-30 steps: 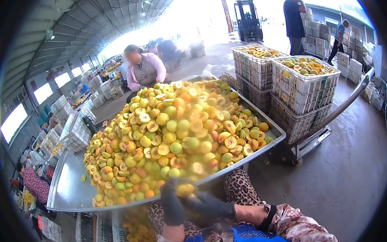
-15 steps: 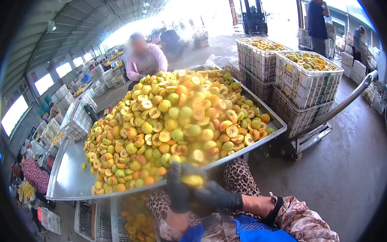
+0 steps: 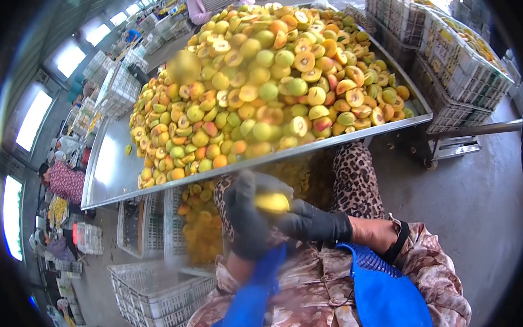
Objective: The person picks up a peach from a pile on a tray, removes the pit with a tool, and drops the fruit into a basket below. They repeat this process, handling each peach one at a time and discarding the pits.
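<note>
Both hands, in dark gloves, are together above my lap, just below the near rim of a metal tray (image 3: 115, 179). A yellow peach piece (image 3: 272, 202) sits between them, smeared by motion. My left hand (image 3: 246, 213) is closed around its left side, the fingers pointing up. From the right, my right hand (image 3: 312, 220) presses its fingers against the lower edge of the same piece. Any small tool in the right hand is hidden. Piled high on the tray are halved and whole-looking peaches (image 3: 267, 91), yellow, green and reddish, some showing pit hollows.
Below the tray at left are a crate with peaches (image 3: 200, 223) and stacked white crates (image 3: 156, 294). Filled crates (image 3: 459, 55) stand on a cart (image 3: 454, 148) at right. Across the tray sits a person in a pink sleeve (image 3: 198, 9). Other people work far left.
My view has tipped downward, so the tray and pile appear higher and more of my lap shows. Both hands stay together around a yellow peach piece, which now shows more plainly.
</note>
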`<state>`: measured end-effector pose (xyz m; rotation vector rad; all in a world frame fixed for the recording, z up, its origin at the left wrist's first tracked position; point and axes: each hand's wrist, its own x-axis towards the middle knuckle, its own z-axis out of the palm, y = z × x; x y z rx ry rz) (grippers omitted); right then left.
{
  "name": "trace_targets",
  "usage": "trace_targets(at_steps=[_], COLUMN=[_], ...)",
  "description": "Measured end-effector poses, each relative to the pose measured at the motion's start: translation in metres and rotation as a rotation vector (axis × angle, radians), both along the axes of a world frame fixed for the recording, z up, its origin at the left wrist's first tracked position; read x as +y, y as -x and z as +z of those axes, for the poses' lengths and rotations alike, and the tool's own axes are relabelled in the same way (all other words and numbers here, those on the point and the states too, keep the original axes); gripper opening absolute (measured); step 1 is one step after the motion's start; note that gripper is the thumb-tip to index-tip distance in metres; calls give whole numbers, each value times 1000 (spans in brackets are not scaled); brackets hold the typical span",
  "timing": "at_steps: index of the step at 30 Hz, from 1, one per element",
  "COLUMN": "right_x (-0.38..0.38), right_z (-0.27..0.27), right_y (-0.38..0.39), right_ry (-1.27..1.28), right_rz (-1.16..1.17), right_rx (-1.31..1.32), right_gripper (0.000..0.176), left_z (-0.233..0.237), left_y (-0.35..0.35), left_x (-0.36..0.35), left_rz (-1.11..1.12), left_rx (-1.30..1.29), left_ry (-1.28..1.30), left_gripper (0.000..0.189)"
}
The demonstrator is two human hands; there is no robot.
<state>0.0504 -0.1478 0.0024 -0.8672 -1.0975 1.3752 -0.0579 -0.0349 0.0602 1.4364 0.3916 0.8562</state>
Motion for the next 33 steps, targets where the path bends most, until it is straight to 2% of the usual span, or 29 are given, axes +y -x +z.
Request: trace_targets(at_steps=[1, 2, 5, 7, 9, 10, 12, 15, 16, 17, 19, 20, 23, 24, 27, 29, 32, 33], right_x=[4, 13, 23, 28, 19, 12, 5, 11, 16, 18, 15, 9, -2, -1, 8, 24, 38, 39], right_z=[-7, -20, -2, -24, -44, -59, -79, -74, -74, -68, -45, -37, -29, -30, -23, -18, -21, -24], right_y=[2, 0, 7, 7, -9, -22, -48, -38, -34, -30, -28, -31, -37, -39, -31, -28, -19, -18], right_ry=[3, 11, -109, -261, -103, 45, 348, 296, 142, 123, 76, 97, 111, 84, 128, 155, 127, 100], right_rz=[42, 71, 18, -267, -439, -392, -298, -468, -557, -587, -654, -680, -736, -740, -668, -651, -659, -642], right_rx=[73, -60, -258, -231, -160, -521, -1240, -1007, -966, -839, -593, -604, -608, -596, -521, -449, -380, -403], right_gripper=[42, 50, 45, 42, 39, 38, 38, 41, 34, 32, 28, 27, 24, 25, 30, 33, 31, 30], left_z=[4, 3, -7, -17, -82, -114, -106, -96, -113, -128, -126, -124, -116, -99, -72, -78, -65, -57], left_y=[4, 5, 19, 41, 61, 72, 36, -58, -86, -106, -124, -134, -113, -99, -59, -42, -25, -24], left_x=[3, 4, 41, 77, 163, 206, 199, 157, 154, 157, 159, 158, 191, 186, 139, 121, 84, 70], left_rz=[-68, 20, 92, 255, 503, 700, 502, 267, 225, 183, 205, 216, -157, -296, -431, -304, -442, -404], left_rx=[-5, 24, -40, -75, 322, 483, 374, 253, 390, 524, 706, 790, 375, 220, -14, 83, -149, -185], left_ry=[207, 329, 321, 118, -580, -880, -895, -895, -976, -1062, -1112, -1138, -94, 37, 12, -189, 333, 373], left_gripper=[48, 47, 49, 42, 36, 34, 29, 35, 40, 45, 46, 47, 50, 59, 63, 62, 60, 58])
